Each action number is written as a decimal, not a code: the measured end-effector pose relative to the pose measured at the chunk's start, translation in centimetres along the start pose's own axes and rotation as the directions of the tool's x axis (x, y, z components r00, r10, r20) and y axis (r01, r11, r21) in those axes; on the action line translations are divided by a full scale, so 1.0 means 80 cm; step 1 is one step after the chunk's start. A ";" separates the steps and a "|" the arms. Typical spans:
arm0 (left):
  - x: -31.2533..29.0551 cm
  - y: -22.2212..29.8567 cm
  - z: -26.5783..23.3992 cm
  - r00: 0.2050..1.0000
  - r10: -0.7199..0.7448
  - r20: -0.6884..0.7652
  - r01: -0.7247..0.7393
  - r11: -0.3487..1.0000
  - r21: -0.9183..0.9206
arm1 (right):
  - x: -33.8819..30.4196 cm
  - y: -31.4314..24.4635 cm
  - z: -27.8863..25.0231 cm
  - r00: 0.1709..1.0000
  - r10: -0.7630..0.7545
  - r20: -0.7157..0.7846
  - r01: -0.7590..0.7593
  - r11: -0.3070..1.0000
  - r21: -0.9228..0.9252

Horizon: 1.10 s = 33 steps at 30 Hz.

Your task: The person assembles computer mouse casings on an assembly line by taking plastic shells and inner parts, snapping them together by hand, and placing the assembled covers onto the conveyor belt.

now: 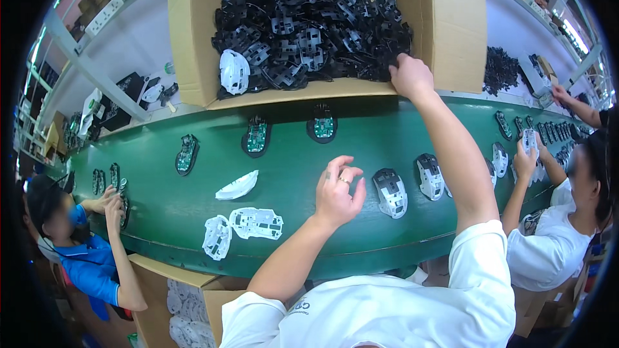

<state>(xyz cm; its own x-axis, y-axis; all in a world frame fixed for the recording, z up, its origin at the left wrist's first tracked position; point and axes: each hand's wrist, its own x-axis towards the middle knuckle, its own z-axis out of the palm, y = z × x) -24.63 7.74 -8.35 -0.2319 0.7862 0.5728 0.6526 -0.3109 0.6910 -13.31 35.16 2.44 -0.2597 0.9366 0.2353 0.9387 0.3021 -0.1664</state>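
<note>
My right hand [411, 77] reaches over the front right corner of a large cardboard box [274, 102]. Its fingers close on a black plastic part [391, 64] at the edge of a heap of black plastic parts [316, 32]; the fingertips are partly hidden. Above the green conveyor belt [303, 167], my left hand [340, 192] is raised with fingers bent and apart, a ring on one, holding nothing. Right of it lies a white and black mouse shell [391, 194]. To its left are a white curved side piece [236, 185] and two white shell parts [256, 223] [217, 237].
A white shell [234, 72] rests on the heap. Black mouse bases with green circuit boards [322, 124] [256, 136] [187, 154] lie along the belt. More mouse shells [430, 177] sit right. Co-workers [97, 245] [554, 238] work at both sides. An open carton [187, 303] stands lower left.
</note>
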 end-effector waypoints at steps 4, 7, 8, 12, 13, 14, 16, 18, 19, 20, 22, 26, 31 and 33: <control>0.007 -0.002 -0.013 0.996 0.090 -0.028 -0.091 0.996 -0.019 | -0.038 0.005 0.011 0.856 -0.118 -0.504 0.342 0.860 0.379; 0.011 0.001 -0.036 0.997 0.071 -0.018 -0.070 0.997 0.034 | -0.180 -0.038 -0.023 0.972 -0.139 -0.189 0.231 0.433 0.871; 0.017 0.014 -0.049 0.999 0.037 0.017 -0.038 0.996 0.075 | -0.226 -0.038 -0.028 0.976 -0.163 -0.146 0.200 0.391 0.899; 0.044 0.018 -0.128 0.999 -0.020 0.044 -0.004 0.875 0.484 | -0.336 -0.014 0.010 0.945 -0.327 0.018 0.069 0.252 0.965; 0.047 0.012 -0.153 0.996 -0.080 0.048 0.031 0.770 0.637 | -0.347 -0.015 0.018 0.929 -0.348 0.126 -0.061 0.192 0.980; 0.042 -0.004 -0.175 0.978 -0.192 0.075 0.068 0.644 0.762 | -0.350 -0.021 0.025 0.913 -0.386 0.130 -0.060 0.188 0.980; 0.021 -0.039 -0.230 0.855 -0.510 0.094 0.190 0.477 0.858 | -0.358 -0.035 0.035 0.859 -0.499 0.112 -0.055 0.127 0.990; 0.026 -0.051 -0.251 0.666 -0.743 0.066 0.350 0.390 0.852 | -0.361 -0.033 0.048 0.852 -0.515 0.094 -0.058 0.085 0.995; 0.033 -0.051 -0.248 0.647 -0.762 0.033 0.397 0.373 0.838 | -0.362 -0.029 0.051 0.842 -0.532 0.088 -0.062 0.066 0.996; 0.039 -0.044 -0.237 0.740 -0.672 -0.021 0.445 0.466 0.764 | -0.363 -0.025 0.053 0.860 -0.501 0.093 -0.092 0.026 0.995; 0.041 -0.051 -0.201 0.786 -0.616 0.048 0.615 0.773 -0.153 | -0.365 -0.014 0.063 0.890 -0.452 0.061 -0.137 -0.136 0.981; 0.034 -0.007 -0.098 0.921 -0.388 0.043 0.329 0.710 -0.623 | -0.338 0.002 0.061 0.895 -0.346 -0.282 0.268 -0.088 0.959; 0.021 0.005 -0.010 0.948 -0.298 0.116 0.274 0.570 -0.775 | -0.320 0.007 0.037 0.965 -0.263 0.002 -0.152 -0.553 0.819; 0.023 0.016 0.004 0.884 -0.371 0.285 0.412 0.330 -0.849 | -0.319 0.011 0.042 0.949 -0.312 0.045 -0.229 -0.583 0.779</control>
<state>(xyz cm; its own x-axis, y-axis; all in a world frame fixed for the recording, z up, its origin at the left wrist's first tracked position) -24.02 8.94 -6.56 -0.2415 0.9624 0.1246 -0.4930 -0.2323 0.8385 -6.66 12.13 -6.92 -0.5494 0.8026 0.2323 -0.6650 -0.2517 -0.7032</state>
